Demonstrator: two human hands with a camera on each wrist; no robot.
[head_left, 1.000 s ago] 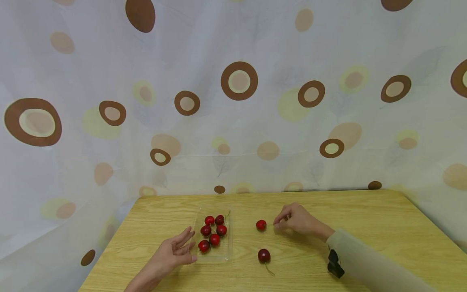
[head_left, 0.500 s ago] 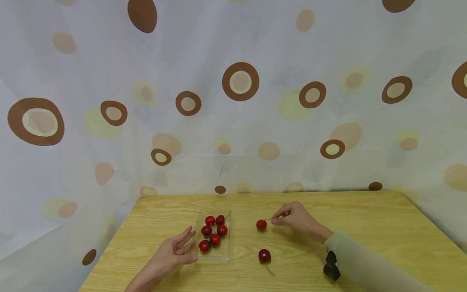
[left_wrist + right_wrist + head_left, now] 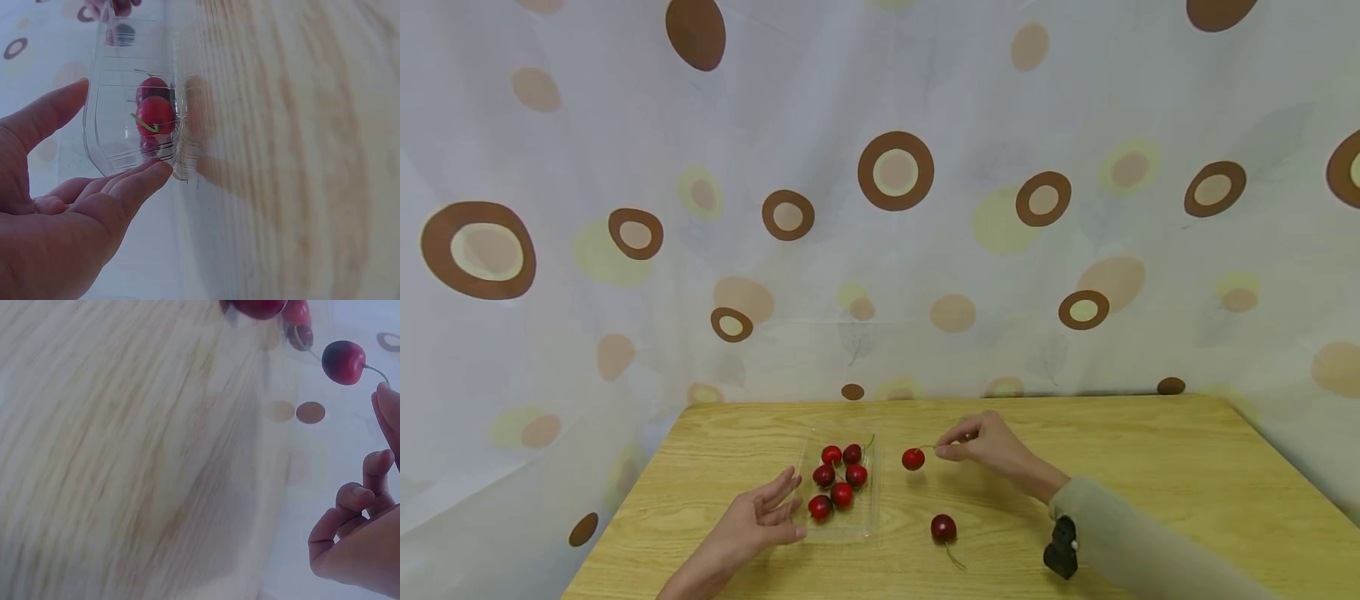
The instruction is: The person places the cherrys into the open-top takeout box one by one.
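Note:
My right hand point(image 3: 996, 450) pinches the thin green stem of a red cherry point(image 3: 913, 459) between thumb and forefinger. In the right wrist view that cherry point(image 3: 344, 362) hangs off the fingertips, clear of the wood. A clear plastic tray point(image 3: 874, 500) on the left of the table carries several cherries point(image 3: 842, 496). Beside its left side is my left hand point(image 3: 748, 521), fingers and thumb extended. In the left wrist view, its fingertips point(image 3: 164, 169) touch or nearly touch the wall of the tray point(image 3: 94, 119); I cannot tell which.
One dark cherry point(image 3: 943, 528) with a stem lies on the wooden table point(image 3: 1150, 467), to the right of the tray. Behind the table hangs a pale curtain point(image 3: 820, 100) with brown and beige circles.
The right hand has taken hold of the stem, raised the red cherry slightly and carried it left toward the tray. My left hand and the tray stay put.

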